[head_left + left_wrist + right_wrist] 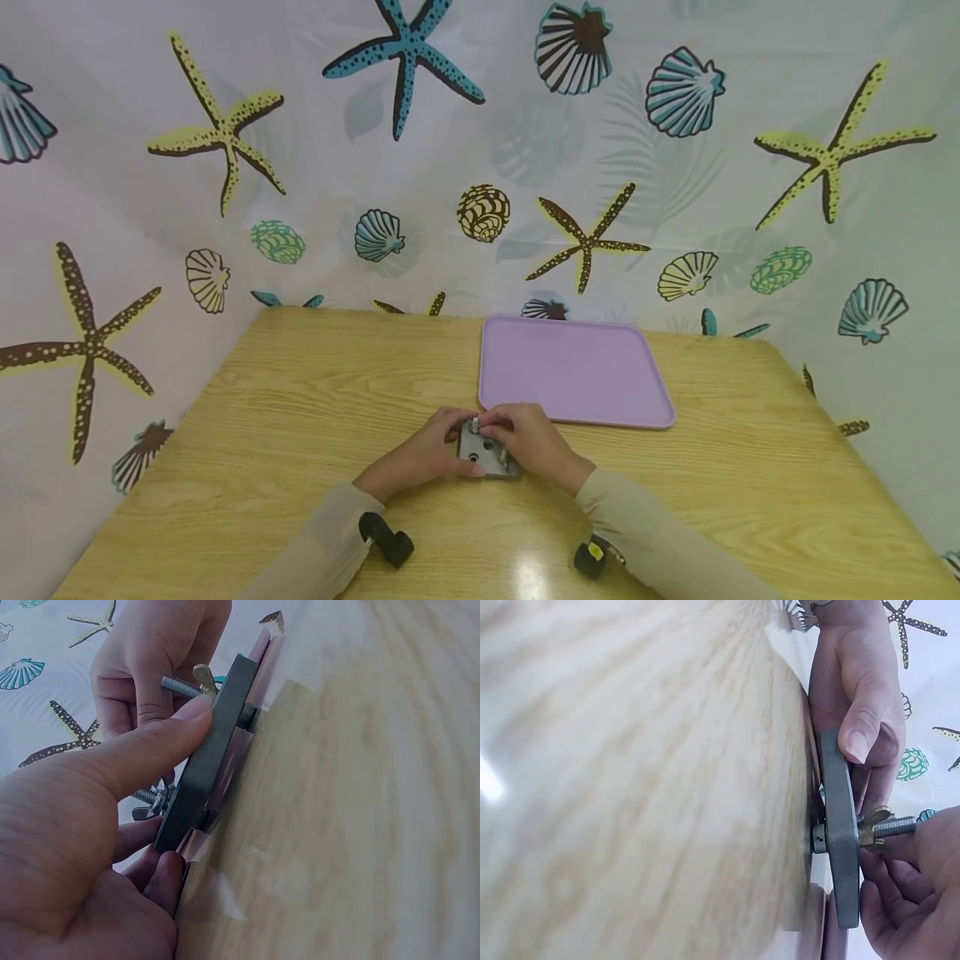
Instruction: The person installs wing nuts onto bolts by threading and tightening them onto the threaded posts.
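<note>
A small grey metal plate (491, 468) with round holes lies flat near the middle of the table. My left hand (420, 457) grips it from the left, thumb along the near edge and fingers at the far corner. Two threaded bolts stand up from the plate. One carries a brass-coloured wing nut (874, 825) on the right side. At the far left corner, the other bolt has a silver wing nut (148, 810), and my right hand (536, 442) pinches there with thumb and fingers. Dark bolt heads (205, 819) show beneath the plate in the left wrist view.
A lilac tray (573, 371) lies just behind the hands, its near edge close to the right hand. The wooden table (337, 358) ends at a cloth backdrop (450, 150) printed with starfish and shells. Dark wrist mounts (386, 540) sit on both sleeves.
</note>
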Available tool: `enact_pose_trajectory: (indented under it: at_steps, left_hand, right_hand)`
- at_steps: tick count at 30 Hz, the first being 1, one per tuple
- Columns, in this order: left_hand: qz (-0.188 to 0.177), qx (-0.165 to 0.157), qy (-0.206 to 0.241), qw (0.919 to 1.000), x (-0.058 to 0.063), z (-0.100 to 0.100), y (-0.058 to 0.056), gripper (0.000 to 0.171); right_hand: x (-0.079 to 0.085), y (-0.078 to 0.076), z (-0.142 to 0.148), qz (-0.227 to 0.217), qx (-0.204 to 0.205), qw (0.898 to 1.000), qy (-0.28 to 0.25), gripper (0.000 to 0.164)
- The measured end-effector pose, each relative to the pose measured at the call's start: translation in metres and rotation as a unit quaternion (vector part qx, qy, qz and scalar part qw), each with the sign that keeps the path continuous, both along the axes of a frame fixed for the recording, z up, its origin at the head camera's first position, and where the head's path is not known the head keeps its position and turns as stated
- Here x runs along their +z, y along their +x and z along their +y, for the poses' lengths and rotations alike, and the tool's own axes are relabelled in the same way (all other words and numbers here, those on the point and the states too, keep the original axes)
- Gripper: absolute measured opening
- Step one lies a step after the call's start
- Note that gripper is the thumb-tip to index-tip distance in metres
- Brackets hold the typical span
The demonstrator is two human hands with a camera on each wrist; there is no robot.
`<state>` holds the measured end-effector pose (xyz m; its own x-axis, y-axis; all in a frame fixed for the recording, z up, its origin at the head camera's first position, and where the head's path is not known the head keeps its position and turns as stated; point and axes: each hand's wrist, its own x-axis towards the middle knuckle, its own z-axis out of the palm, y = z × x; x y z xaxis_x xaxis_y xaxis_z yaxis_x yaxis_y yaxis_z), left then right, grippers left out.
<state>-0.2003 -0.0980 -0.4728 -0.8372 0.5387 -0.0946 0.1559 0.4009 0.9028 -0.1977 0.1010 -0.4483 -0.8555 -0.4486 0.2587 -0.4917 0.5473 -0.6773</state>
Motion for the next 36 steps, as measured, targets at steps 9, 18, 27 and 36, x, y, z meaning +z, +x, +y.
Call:
enact_pose_trajectory:
  at_steps: [9, 18, 27, 36]
  left_hand:
    - [0.0, -0.009, 0.012, 0.9999, -0.0025, -0.0017, -0.0001, 0.078]
    - [-0.007, -0.007, 0.017, 0.9998, -0.002, -0.0031, 0.0004, 0.076]
    - [-0.003, 0.001, 0.007, 1.0, 0.0004, -0.0016, 0.0012, 0.076]
    - [0.002, 0.001, 0.001, 1.0, -0.0038, -0.0019, -0.0008, 0.078]
  right_hand:
    - [-0.0004, -0.0019, -0.004, 0.0, 0.006, 1.0, 0.01, 0.022]
    - [-0.0013, -0.0041, -0.0063, 0.015, 0.001, 1.0, 0.025, 0.022]
    - [0.0017, -0.0009, -0.0017, 0.008, -0.004, 1.0, 0.015, 0.012]
    - [0.0002, -0.0003, 0.0012, -0.004, 0.004, 1.0, 0.01, 0.012]
